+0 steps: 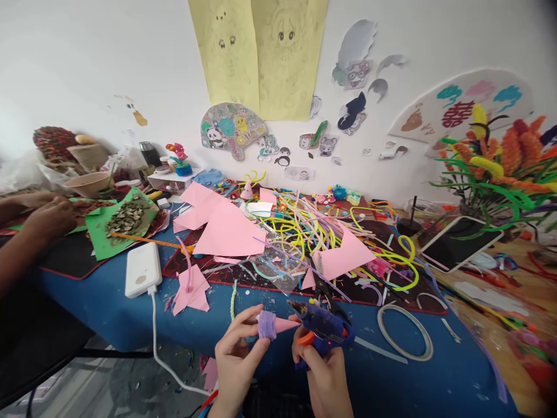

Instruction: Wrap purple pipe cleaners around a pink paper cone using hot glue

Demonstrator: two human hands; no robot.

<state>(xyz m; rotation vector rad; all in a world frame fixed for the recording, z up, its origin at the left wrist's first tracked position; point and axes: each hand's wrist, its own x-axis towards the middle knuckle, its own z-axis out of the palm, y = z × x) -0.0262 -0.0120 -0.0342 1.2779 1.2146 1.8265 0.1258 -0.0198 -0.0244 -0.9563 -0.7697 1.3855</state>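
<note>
In my left hand [239,348] is a small pink paper cone [285,325], its wide end wrapped with purple pipe cleaner [267,325]. The cone lies on its side, tip pointing right. My right hand [319,366] is closed around a blue hot glue gun [324,325] with an orange trigger; a glue stick [380,350] sticks out of its back. The gun's nozzle is close to the cone's tip; whether they touch I cannot tell. Behind the gun, black scissors [328,293] lie partly hidden. A pale green twisted pipe cleaner [233,299] rests beyond my left hand.
Pink paper scraps [232,229] and a heap of pipe cleaners [304,226] cover the dark mat. A white power bank [143,270] with a cable stands left, a tape roll [404,332] right. Another person's hand [50,220] works at far left. A phone [461,242] leans near pipe-cleaner flowers [500,162].
</note>
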